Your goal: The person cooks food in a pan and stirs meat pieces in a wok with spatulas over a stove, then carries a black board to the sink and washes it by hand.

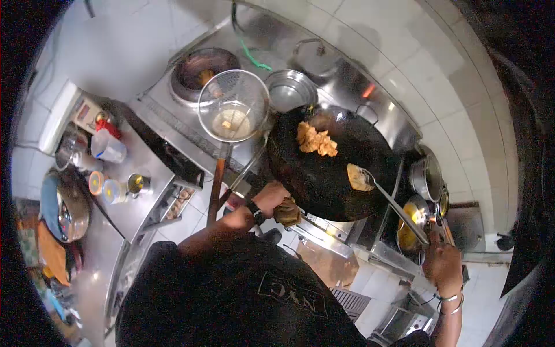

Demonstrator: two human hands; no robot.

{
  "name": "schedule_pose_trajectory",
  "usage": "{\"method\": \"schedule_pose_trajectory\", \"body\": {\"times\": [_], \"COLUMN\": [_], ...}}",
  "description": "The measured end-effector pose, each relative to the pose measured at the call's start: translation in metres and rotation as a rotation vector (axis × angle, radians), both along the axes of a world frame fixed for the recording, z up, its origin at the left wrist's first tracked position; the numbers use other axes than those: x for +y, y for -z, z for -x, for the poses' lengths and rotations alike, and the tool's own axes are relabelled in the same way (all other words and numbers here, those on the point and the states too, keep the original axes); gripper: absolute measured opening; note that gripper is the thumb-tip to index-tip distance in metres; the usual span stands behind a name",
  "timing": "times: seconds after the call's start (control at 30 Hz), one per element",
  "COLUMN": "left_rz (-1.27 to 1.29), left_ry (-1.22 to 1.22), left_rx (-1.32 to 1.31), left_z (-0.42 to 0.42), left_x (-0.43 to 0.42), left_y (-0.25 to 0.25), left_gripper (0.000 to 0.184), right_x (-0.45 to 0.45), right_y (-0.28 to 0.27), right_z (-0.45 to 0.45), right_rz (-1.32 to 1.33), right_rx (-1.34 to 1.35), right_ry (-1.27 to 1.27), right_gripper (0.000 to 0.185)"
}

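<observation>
Head view: person at a stove; clock centred on the big black wok [341,202]. L hand [273,199] at 8 o'clock, fingers clenched on a bunched cloth [287,213] right at wok's near rim; can't tell if they grip the rim thru it. Black watch [256,213] on that wrist.

R hand [444,267] out at 4 o'clock, beyond the rim, fingers wrapped round the handle end of a long metal spatula [399,210]. Its tan-smeared blade is in the wok, approx 3 o'clock side. Bangles [450,303] on R wrist.

Food [316,140], an orange-brown heap, in wok twd 11 o'clock, well apart from the blade.

Round the wok: steel pot [292,89] at 11; mesh strainer [233,104] at 10, its wooden handle pointing down twd 7; dark pan [185,69] farther out past it, also approx 10. Another steel pot [425,178] at 3, w/ a bowl [403,240] of yellow liquid just below, approx 4. Metal counter [147,211] at 9, w/ clear jug [110,147], orange-lidded tub [96,183] & small steel cup [139,185].
</observation>
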State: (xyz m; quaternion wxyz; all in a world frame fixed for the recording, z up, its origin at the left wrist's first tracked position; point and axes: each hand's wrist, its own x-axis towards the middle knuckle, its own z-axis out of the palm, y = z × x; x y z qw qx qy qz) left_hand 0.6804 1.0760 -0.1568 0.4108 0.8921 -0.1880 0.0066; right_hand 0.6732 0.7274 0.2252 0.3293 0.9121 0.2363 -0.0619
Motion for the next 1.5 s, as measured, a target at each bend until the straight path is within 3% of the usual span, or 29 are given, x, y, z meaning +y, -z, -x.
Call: {"method": "schedule_pose_trajectory", "body": {"times": [0.03,0.1,0.17,0.2,0.23,0.3,0.37,0.43,0.5,0.57,0.67,0.7,0.73,0.77,0.8,0.83,0.87,0.93,1.0,1.2,1.3,1.37,1.4,1.47,1.5], "left_rz": [0.031,0.064,-0.001,0.0,-0.076,-0.154,-0.158,-0.147,-0.139,0.001,0.17,0.2,0.179,0.162,0.149,0.144,0.141,0.132,0.138,0.033,0.087,-0.298,-0.291,0.12,0.125], "left_ry": [0.002,0.026,0.088,0.096,0.067,0.036,0.062,-0.022,-0.104,-0.104,-0.113,-0.12,-0.284,-0.373,-0.46,-0.405,-0.38,-0.357,-0.366,-0.364,-0.386,-0.011,-0.012,-0.33,-0.335], "left_rx": [0.021,0.042,-0.016,-0.014,0.069,0.15,0.289,0.192,0.098,0.107,0.119,0.12,0.131,0.128,0.128,0.312,0.4,0.506,0.527,0.309,0.276,0.158,0.161,0.333,0.336], "left_z": [-0.001,0.0,-0.003,-0.007,-0.01,-0.012,-0.005,0.003,0.016,0.022,0.032,0.035,0.036,0.034,0.032,0.034,0.034,0.035,0.037,0.032,0.026,0.018,0.013,-0.001,-0.002], "left_x": [-0.011,-0.032,-0.049,-0.063,-0.076,-0.088,-0.093,-0.111,-0.117,-0.108,-0.099,-0.1,-0.107,-0.108,-0.109,-0.107,-0.106,-0.107,-0.114,-0.117,-0.12,-0.107,-0.112,-0.121,-0.117], "left_y": [-0.008,-0.008,0.021,0.045,0.069,0.085,0.088,0.142,0.164,0.162,0.152,0.148,0.141,0.127,0.114,0.087,0.081,0.086,0.087,0.103,0.116,0.053,0.072,0.13,0.125], "left_gripper": [0.018,0.019,0.015,0.015,0.012,0.009,0.025,0.019,0.014,0.015,0.018,0.018,0.021,0.023,0.026,0.034,0.038,0.045,0.047,0.047,0.042,0.027,0.027,0.023,0.023], "right_x": [-0.013,-0.059,-0.106,-0.102,-0.101,-0.144,-0.172,-0.187,-0.142,-0.171,-0.204,-0.196,-0.188,-0.186,-0.185,-0.185,-0.18,-0.173,-0.166,-0.143,-0.171,-0.184,-0.196,-0.185,-0.179], "right_y": [0.001,0.009,0.03,0.033,0.037,0.064,0.09,0.116,0.114,0.167,0.258,0.278,0.302,0.335,0.374,0.394,0.395,0.395,0.406,0.405,0.418,0.394,0.388,0.334,0.317], "right_z": [-0.002,-0.009,-0.017,-0.016,-0.016,-0.024,-0.024,-0.03,-0.033,-0.036,-0.043,-0.044,-0.046,-0.048,-0.05,-0.05,-0.053,-0.059,-0.054,-0.033,-0.021,-0.008,0.001,0.016,0.02], "right_rz": [0.045,-0.145,-0.114,-0.199,-0.281,-0.205,-0.403,-0.307,-0.422,-0.456,-0.722,-0.896,-1.07,-1.073,-1.47,-1.866,-1.867,-1.703,-1.659,-1.62,-1.667,-1.461,-1.618,-1.568,-1.525], "right_rx": [0.05,0.288,0.358,0.354,0.35,0.411,0.538,0.512,0.765,0.775,0.801,0.785,0.762,0.771,0.864,0.947,0.959,0.712,0.711,0.703,0.679,0.46,0.6,0.625,0.648], "right_ry": [0.124,-0.016,-0.099,0.052,0.2,0.248,0.319,0.05,0.808,0.883,0.532,0.719,0.909,0.897,1.013,1.127,1.118,1.017,1.005,1.003,0.837,0.673,0.923,0.886,0.847], "right_gripper": [0.043,0.03,0.022,0.02,0.02,0.03,0.035,0.04,0.04,0.036,0.031,0.025,0.02,0.02,0.015,0.015,0.015,0.027,0.03,0.031,0.023,0.026,0.023,0.022,0.02]}}
